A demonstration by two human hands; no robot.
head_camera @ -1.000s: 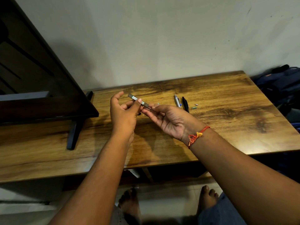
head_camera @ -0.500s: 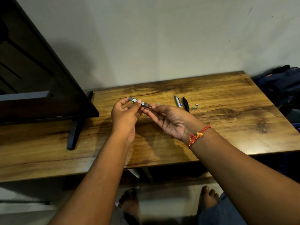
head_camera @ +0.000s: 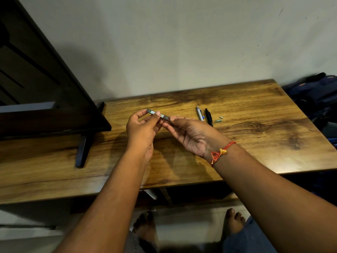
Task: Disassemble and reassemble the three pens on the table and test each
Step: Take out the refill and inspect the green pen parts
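Pen (head_camera: 157, 114) nearly level above table (head_camera: 255, 143), gripped at both ends. Left hand (head_camera: 141, 132): thumb and curled fingers clamped on the barrel's left half. Right hand (head_camera: 193, 137): palm up, fingertips pinched shut on the right end. Beyond the right hand, flat on the wood: white pen (head_camera: 200, 113) and black pen (head_camera: 208, 117) side by side, small loose parts (head_camera: 218, 120) just beside.
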